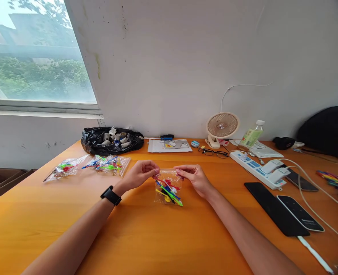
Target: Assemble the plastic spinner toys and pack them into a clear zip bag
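Observation:
A small clear plastic bag (169, 189) filled with several coloured plastic pieces rests on the orange table (146, 233) in the middle of the view. My left hand (140, 173) pinches the bag's top left corner, and my right hand (194, 177) pinches its top right corner. A black watch (111, 195) is on my left wrist. Further left on the table lie two more clear bags of coloured pieces, one at the far left (64, 168) and one nearer (108, 164).
A black bag of small spools (111, 139) sits by the wall. A screwdriver (163, 136), papers (169, 146), glasses (213, 152), a small fan (222, 128), a bottle (252, 135), a power strip (257, 168) and phones (286, 210) lie to the right. A dark bag (326, 130) is at far right.

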A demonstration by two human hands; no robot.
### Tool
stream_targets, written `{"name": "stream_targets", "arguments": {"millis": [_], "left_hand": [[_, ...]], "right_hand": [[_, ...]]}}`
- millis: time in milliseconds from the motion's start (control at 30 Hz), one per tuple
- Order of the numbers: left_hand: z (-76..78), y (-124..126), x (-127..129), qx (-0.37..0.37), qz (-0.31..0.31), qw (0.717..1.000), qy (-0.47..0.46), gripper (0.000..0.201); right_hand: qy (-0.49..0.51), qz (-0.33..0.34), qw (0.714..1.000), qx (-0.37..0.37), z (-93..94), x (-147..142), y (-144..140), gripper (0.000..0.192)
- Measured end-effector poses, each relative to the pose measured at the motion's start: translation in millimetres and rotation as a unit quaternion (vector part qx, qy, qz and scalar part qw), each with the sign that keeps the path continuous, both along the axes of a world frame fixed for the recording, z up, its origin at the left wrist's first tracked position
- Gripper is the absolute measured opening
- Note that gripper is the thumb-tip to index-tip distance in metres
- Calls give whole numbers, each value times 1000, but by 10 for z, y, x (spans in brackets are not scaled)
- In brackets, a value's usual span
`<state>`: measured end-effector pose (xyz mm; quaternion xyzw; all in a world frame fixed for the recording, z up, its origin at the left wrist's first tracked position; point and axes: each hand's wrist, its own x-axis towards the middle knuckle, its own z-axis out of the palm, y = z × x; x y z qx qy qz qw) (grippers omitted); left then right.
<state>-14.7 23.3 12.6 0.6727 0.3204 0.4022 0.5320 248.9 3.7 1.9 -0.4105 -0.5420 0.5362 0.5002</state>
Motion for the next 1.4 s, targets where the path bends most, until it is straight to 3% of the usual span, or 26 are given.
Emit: {"name": "stream_targets", "arguments": {"millis": [167, 300, 433, 600, 800, 1033, 1400], "left_hand": [[-16, -7, -9, 0, 33, 999, -19, 29], [-44, -35, 6, -14, 77, 997, -26, 23], [-79, -47, 66, -24, 96, 995, -30, 23], [-88, -4, 73, -5, 96, 995, -4, 40], [-107, -56, 139, 43, 70, 995, 53, 32], [-85, -167, 265, 77, 38, 995, 45, 27], [-92, 28, 51, 43, 27, 998, 21, 27]], "right_hand": [[52, -5, 998, -20, 13, 4, -2, 25], [60, 1, 998, 6, 42, -2, -20, 15], [-3, -3, 999, 49, 50, -27, -30, 18], [-72, -14, 993, 95, 38, -1, -5, 32], [-209, -20, 962, 175, 9, -15, -50, 32], [-205, 54, 970, 118, 40, -160, -119, 33], [-131, 32, 987, 84, 73, 94, 38, 33]]}}
